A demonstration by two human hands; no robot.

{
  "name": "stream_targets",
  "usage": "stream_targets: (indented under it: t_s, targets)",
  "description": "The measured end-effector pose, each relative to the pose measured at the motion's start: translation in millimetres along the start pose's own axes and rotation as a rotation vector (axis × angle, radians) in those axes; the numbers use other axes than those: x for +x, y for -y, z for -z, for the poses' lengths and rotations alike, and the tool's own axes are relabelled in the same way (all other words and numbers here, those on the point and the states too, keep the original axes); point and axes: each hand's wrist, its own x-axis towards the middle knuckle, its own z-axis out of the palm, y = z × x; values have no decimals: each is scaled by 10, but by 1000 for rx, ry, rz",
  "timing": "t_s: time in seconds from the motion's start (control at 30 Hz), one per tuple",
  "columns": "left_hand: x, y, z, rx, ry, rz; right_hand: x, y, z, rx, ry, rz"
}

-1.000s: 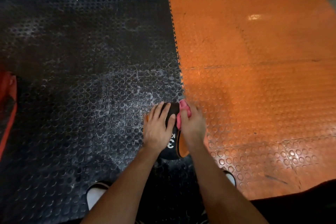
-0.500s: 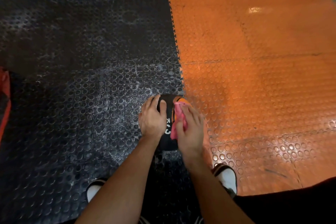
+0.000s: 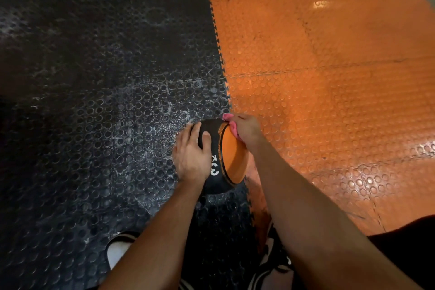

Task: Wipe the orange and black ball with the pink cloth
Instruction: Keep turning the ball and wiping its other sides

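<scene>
The orange and black ball [image 3: 231, 157] sits on the floor at the seam between the black and orange mats, with white lettering on its black band. My left hand [image 3: 191, 155] rests flat on the ball's left side, fingers spread over the black part. My right hand [image 3: 246, 130] grips the bunched pink cloth [image 3: 231, 123] and presses it against the ball's far upper edge. Most of the cloth is hidden under my fingers.
Black studded mat [image 3: 94, 101] covers the floor on the left, dusted with white powder near the ball. Orange studded mat [image 3: 329, 77] covers the right. My shoes [image 3: 117, 252] show at the bottom, below the ball.
My right hand has slid the pink cloth from the ball's middle up to its far edge, uncovering the orange panel. My left hand stays on the ball's left side.
</scene>
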Motion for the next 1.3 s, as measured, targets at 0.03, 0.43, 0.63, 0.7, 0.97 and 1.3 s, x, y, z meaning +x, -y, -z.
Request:
stream_targets:
  t_s: [0.03,0.43,0.63,0.7,0.97,1.3]
  targets:
    - [-7,-25,4,-7,1,25,19,0,50,55,21,-36]
    - [318,-81,109,-152,4,165,-1249,-923,-717,498,-540,113]
    - [232,74,103,-225,-33,156,-677,-708,-253,299,-405,78]
    - [202,146,93,-237,-31,158,-418,-480,-78,231,-251,93]
    - [145,52,125,-236,-97,244,-187,-158,-148,-38,-108,140]
    - [247,-15,46,-216,-77,239,-1446,-984,-950,131,-534,343]
